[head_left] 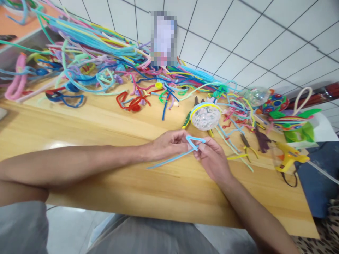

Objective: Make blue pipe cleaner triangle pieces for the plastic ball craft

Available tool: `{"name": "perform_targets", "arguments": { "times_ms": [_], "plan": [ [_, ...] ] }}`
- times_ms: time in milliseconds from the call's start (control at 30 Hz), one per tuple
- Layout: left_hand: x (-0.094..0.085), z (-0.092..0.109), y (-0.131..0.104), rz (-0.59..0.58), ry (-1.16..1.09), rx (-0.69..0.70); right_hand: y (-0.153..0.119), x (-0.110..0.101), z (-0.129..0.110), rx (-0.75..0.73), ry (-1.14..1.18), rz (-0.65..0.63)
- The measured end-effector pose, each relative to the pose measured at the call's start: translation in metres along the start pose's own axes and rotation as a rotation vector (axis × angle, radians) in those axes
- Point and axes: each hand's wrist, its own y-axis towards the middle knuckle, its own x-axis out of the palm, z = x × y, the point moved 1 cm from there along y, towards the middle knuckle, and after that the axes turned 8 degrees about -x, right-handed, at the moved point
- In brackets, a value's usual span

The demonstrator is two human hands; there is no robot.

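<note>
A light blue pipe cleaner (171, 159) is bent into a small triangle at one end, with a long straight tail slanting down to the left. My left hand (171, 144) has its fingers closed at the triangle's left corner. On the other side, my right hand (212, 155) pinches the triangle near its lower and right corners. Both hands are above the wooden table (127, 190). Just beyond them sits a clear, rounded ball (205, 117) with a yellow and blue pipe cleaner band across its top.
Loose coloured pipe cleaners (106, 56) pile along the tiled wall. A phone-like blurred object (163, 38) leans there. Red pipe cleaner pieces (131, 102) lie mid-table. To the right are pliers (246, 144), a yellow glue gun (288, 155) and a decorated basket (293, 121).
</note>
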Motion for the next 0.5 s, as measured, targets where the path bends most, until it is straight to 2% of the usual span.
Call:
{"name": "perform_targets", "arguments": {
  "times_ms": [100, 233, 333, 500],
  "plan": [
    [-0.005, 0.002, 0.000, 0.140, -0.023, 0.039, 0.002, -0.004, -0.001, -0.025, -0.084, 0.006],
    [-0.004, 0.002, 0.000, 0.131, 0.067, 0.085, 0.001, -0.003, 0.002, -0.071, -0.265, -0.061],
    [-0.001, 0.002, -0.002, 0.130, 0.241, 0.136, -0.001, 0.002, 0.002, -0.136, -0.272, -0.072],
    [0.001, 0.005, -0.009, 0.221, 0.587, 0.286, -0.003, 0.004, 0.000, -0.204, -0.297, -0.050]
  ]
}}
